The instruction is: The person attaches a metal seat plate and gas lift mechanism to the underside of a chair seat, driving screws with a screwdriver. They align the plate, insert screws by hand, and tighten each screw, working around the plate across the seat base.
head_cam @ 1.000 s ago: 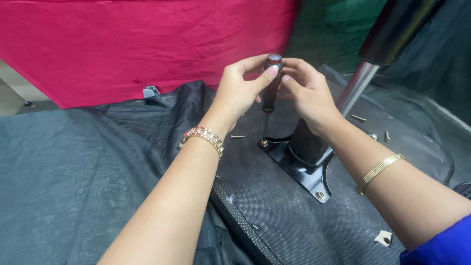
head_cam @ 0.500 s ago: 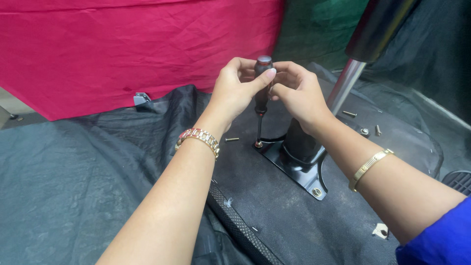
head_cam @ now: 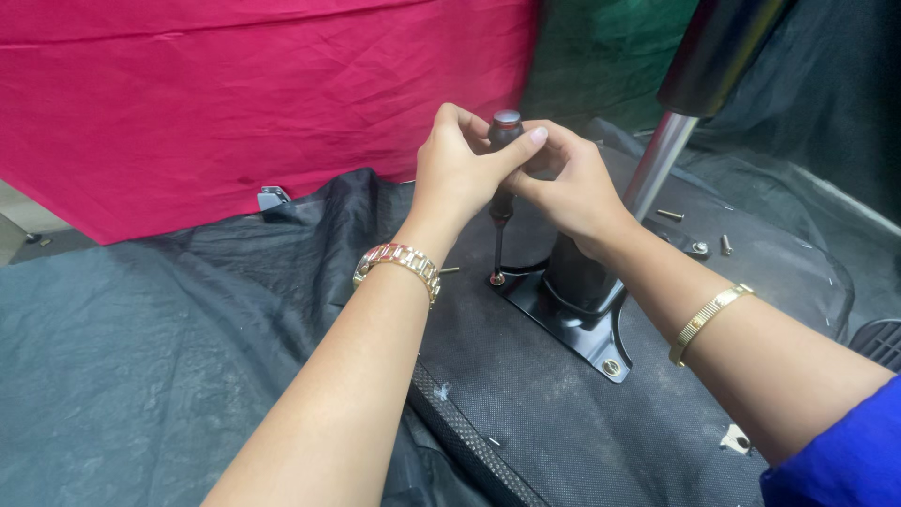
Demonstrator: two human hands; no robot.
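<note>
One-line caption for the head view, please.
Left hand and right hand grip a screwdriver upright on a black mounting plate.

both hands (head_cam: 511, 174) grip screwdriver (head_cam: 501, 202) | tip on bracket (head_cam: 572, 314) screw

Black mesh surface (head_cam: 563, 413) carried a black bracket (head_cam: 572, 314) under the hands; loose screws (head_cam: 699, 246) lay right of them.
</note>
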